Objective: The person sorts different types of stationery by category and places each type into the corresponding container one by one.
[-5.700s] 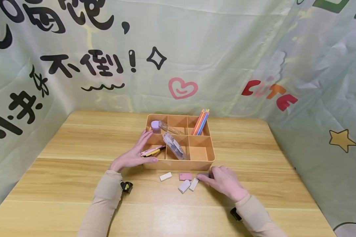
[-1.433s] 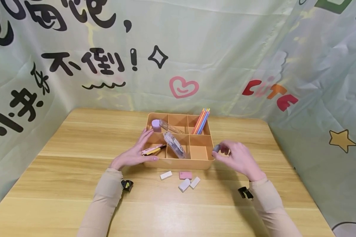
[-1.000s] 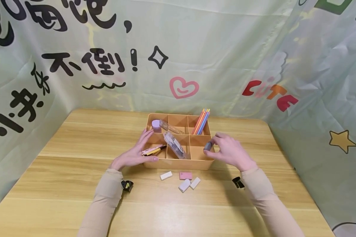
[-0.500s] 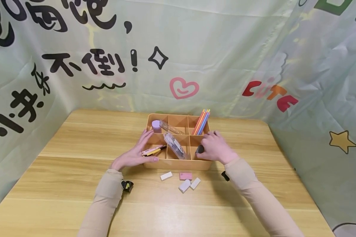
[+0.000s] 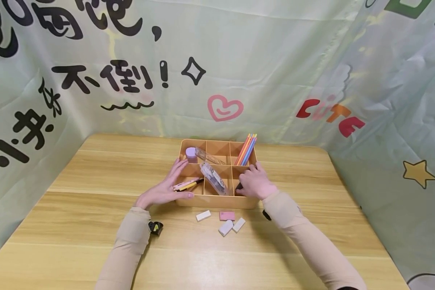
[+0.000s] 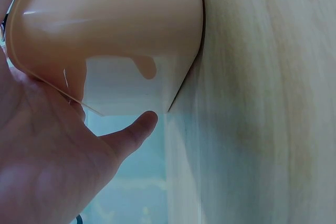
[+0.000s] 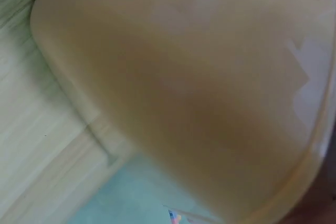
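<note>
A tan six-compartment desk organizer (image 5: 217,201) stands on the table. My left hand (image 5: 162,190) rests against its left side with fingers spread and thumb out by the front wall, as the left wrist view also shows. Down in the front right compartment, my right hand (image 5: 256,183) pinches a dark grey eraser (image 5: 239,186), mostly covered by the fingers. The right wrist view is filled by the organizer's outer wall (image 7: 178,87). Before the organizer lie a pink eraser (image 5: 226,216), a white eraser (image 5: 203,216), a pale lavender eraser (image 5: 226,228) and another white eraser (image 5: 239,225).
Colored pencils (image 5: 245,150) stand in the back right compartment. A purple-capped container (image 5: 191,154) sits back left, with a clear case (image 5: 208,156) beside it. A lavender packaged item (image 5: 214,179) leans front middle; pens (image 5: 187,185) lie front left. A printed cloth (image 5: 268,72) hangs behind.
My right hand has lifted the grey eraser off the table, carried it over the organizer's right side and lowered it into the front right compartment. My left hand has stayed in place.
</note>
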`<state>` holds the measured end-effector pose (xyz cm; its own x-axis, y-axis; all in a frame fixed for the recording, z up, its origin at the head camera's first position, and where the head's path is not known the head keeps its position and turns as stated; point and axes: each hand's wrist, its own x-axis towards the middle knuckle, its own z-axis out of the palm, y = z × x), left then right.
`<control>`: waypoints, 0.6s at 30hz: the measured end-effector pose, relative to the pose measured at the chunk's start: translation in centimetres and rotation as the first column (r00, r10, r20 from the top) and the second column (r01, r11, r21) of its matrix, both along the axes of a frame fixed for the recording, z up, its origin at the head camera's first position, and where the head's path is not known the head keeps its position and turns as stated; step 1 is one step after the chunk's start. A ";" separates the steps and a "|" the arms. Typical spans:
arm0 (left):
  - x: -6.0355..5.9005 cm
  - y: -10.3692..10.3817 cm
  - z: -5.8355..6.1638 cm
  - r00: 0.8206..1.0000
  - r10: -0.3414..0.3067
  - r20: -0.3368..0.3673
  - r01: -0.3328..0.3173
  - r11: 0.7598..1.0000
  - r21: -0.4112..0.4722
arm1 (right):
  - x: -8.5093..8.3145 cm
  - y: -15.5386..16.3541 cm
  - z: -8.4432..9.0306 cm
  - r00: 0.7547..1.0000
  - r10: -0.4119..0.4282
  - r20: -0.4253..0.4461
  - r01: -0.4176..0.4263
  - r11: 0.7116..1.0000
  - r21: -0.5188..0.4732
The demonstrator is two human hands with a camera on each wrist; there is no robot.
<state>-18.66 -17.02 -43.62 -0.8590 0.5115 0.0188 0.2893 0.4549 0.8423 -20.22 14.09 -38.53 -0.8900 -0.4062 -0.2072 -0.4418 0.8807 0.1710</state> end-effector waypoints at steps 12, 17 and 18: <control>0.0 0.0 0.0 1.000 -0.001 0.000 0.001 1.000 0.002 | 0.2 -0.3 -0.1 1.000 -0.026 -0.008 0.026 1.000 -0.009; 0.1 0.0 0.1 1.000 -0.001 0.003 0.001 1.000 0.002 | 0.4 -0.4 -0.2 0.999 -0.023 -0.025 0.022 0.999 -0.026; 0.1 0.0 0.1 1.000 -0.001 0.004 0.001 1.000 0.002 | 0.4 -0.4 -0.2 0.999 -0.023 -0.027 0.023 0.999 -0.028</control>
<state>-18.60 -17.00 -43.53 -0.8587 0.5122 0.0167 0.2867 0.4531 0.8441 -19.82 13.70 -38.74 -0.9043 -0.3909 -0.1715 -0.4169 0.8951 0.1583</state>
